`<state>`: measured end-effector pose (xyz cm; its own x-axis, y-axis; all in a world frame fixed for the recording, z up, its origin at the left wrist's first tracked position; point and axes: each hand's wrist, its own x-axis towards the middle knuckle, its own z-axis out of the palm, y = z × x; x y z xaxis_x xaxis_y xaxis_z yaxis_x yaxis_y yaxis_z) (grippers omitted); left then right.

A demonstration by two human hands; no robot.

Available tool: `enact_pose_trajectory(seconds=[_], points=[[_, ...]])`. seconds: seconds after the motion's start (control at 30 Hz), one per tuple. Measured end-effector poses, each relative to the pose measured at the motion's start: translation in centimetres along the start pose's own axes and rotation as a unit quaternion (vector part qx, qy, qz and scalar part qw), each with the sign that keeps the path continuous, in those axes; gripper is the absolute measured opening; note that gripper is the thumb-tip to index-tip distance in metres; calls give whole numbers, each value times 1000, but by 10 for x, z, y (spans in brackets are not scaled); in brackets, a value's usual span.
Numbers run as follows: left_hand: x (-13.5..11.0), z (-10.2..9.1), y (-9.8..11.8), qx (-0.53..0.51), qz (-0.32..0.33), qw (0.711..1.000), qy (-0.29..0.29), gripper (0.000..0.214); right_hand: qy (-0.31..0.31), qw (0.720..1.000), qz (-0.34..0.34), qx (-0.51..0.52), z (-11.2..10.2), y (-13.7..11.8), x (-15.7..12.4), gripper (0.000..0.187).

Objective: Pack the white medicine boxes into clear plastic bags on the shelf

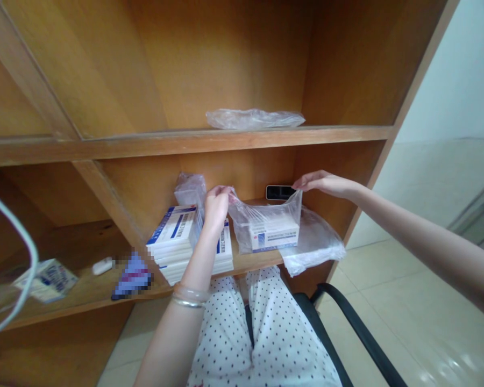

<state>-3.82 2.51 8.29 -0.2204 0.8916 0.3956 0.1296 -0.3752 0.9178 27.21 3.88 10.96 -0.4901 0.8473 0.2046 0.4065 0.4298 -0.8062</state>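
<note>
A clear plastic bag [274,212] hangs stretched between my two hands above the lower shelf. My left hand [219,203] pinches its left upper corner. At the right corner, my right hand [318,183] grips the film between thumb and fingers. Inside or behind the film sits a small white and blue box [275,237], its printed side toward me. Another clear plastic bag [317,244] lies flat to the right of the box, partly over the shelf's front edge. Left of my left wrist, white and blue boxes [177,231] are stacked, partly hidden by my forearm.
A folded plastic bag [254,119] rests on the upper shelf. A black device with a white rim [279,192] stands at the back. Farther left are a wrapped box [48,279] and a small white object [102,266]. A white cable [28,242] and black chair armrest [358,322] flank me.
</note>
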Motion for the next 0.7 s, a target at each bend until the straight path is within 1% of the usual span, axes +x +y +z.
enact_pose_trajectory(seconds=[0.07,0.13,0.2,0.27,0.33,0.4,0.47,0.5,0.57,0.6,0.7], points=[[3,0,1,45,33,998,29,11,-4,994,-12,111,8,2,6,14],[7,-1,2,79,58,994,49,10,-16,975,-23,219,17,2,12,10],[11,-1,5,57,47,996,41,10,-19,953,-28,301,26,-1,17,10],[14,1,10,-7,6,1000,3,12,-1,939,-34,343,35,-6,22,10],[14,8,14,-73,-26,996,-47,11,19,938,-39,344,46,-12,29,10],[9,18,14,-110,-25,989,-94,6,15,947,-36,319,61,-14,36,13],[0,31,8,-111,-4,983,-143,1,-9,957,-30,287,78,-12,44,15],[-4,37,3,-97,3,978,-184,3,-24,960,-30,277,88,-9,47,14],[-13,47,-8,-65,17,969,-236,6,-55,961,-36,268,105,-1,52,8],[-16,50,-15,-50,23,968,-245,8,-64,960,-40,268,112,3,53,7],[-19,52,-29,-23,26,970,-241,14,-76,958,-39,275,124,11,55,21]])
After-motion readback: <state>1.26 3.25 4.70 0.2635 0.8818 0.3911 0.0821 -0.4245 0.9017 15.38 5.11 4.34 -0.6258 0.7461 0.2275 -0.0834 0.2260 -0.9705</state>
